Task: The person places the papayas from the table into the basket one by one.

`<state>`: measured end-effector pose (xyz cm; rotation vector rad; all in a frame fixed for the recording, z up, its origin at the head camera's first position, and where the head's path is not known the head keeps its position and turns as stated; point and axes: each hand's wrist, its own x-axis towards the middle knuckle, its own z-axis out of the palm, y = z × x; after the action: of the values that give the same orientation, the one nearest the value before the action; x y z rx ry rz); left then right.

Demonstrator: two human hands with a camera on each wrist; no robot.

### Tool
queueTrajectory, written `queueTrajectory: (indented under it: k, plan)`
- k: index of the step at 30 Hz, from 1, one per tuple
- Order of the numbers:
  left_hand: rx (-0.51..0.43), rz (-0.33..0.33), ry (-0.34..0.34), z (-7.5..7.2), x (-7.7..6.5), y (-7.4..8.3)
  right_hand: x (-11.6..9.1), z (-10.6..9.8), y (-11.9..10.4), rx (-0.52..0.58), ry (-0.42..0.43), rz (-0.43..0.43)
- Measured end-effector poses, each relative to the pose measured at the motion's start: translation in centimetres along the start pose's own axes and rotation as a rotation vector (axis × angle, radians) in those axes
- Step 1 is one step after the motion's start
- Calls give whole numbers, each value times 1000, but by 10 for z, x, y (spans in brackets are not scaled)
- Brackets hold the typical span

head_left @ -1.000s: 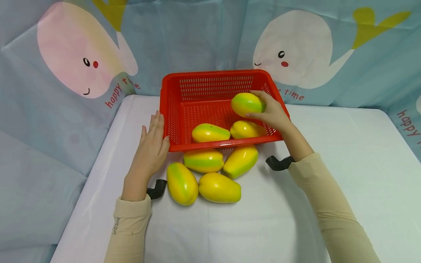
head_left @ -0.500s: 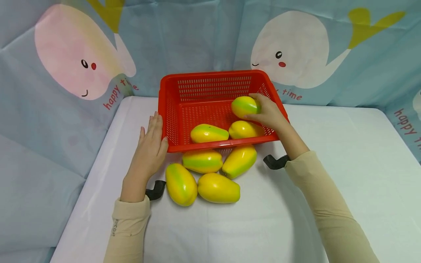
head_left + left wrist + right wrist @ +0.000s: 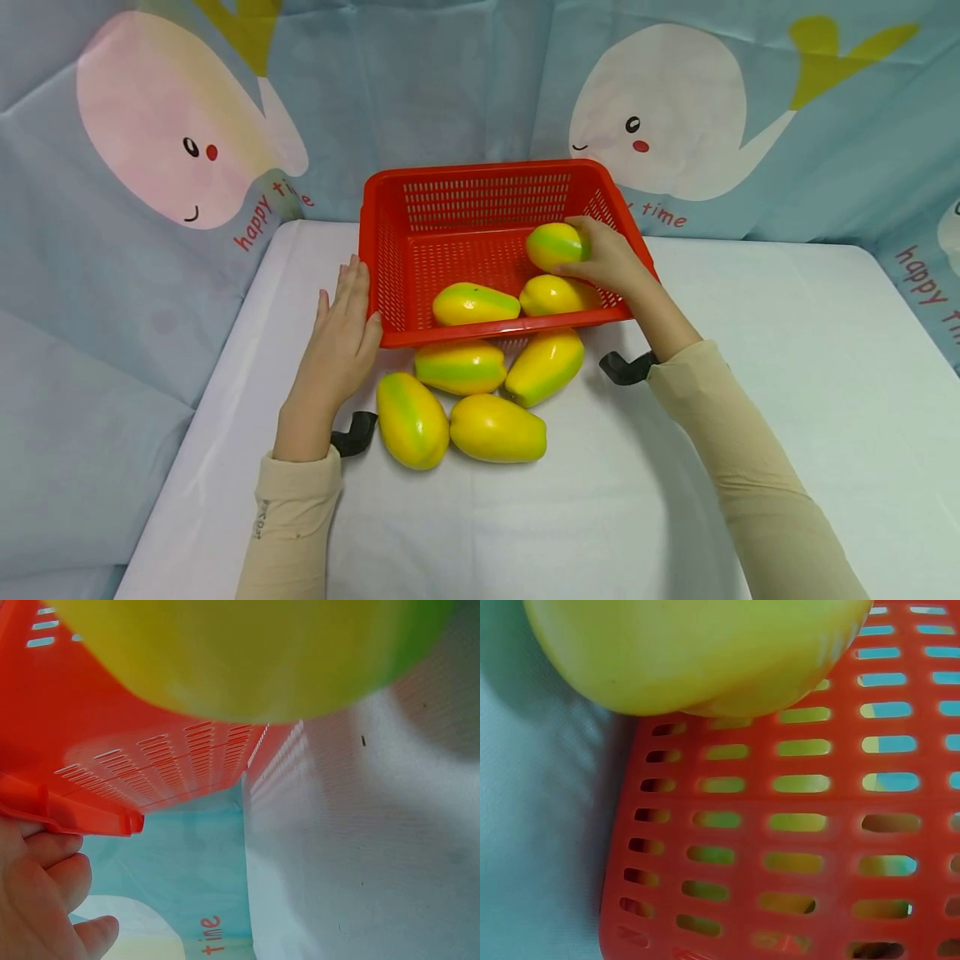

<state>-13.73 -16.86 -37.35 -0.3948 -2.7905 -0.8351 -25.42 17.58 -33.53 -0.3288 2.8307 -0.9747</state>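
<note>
Two beige sleeves, the left sleeve [image 3: 288, 533] and the right sleeve [image 3: 750, 475], reach toward the red basket [image 3: 487, 329], each with a black mount at the wrist: one black mount [image 3: 356, 433] on the left, another black mount [image 3: 626, 368] on the right. On the white cloth, near side of the basket, lie four yellow-green fruits: the left front fruit [image 3: 412, 421] and right front fruit [image 3: 498, 428], then, just before the basket's near wall, the left rear fruit [image 3: 461, 368] and right rear fruit [image 3: 545, 368]. Along the basket's left side rests the left hand [image 3: 339, 337], its fingers straight, thumb at the near left corner. Over the basket's right side comes the right hand [image 3: 606, 260], fingers and thumb spread round the right end of the held fruit [image 3: 553, 247], which sits between them within the basket's right half; whether it bears on the floor I cannot tell. Nearer than it, along the basket's near wall, lie two more: the left inner fruit [image 3: 476, 305] and the right inner fruit [image 3: 558, 296], end to end. Behind the basket hangs a pale blue curtain [image 3: 450, 83] printed with whales.
</note>
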Motion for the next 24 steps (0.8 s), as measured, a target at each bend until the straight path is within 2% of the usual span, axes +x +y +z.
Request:
queueTrajectory:
  k: [10,24]
  plan:
    - [-3,-3,3,0,0,-1,3,-1,0,-63,-29,-16]
    - [-3,-2,6,1,0,-1,-1,-3,0,-2,38,8]
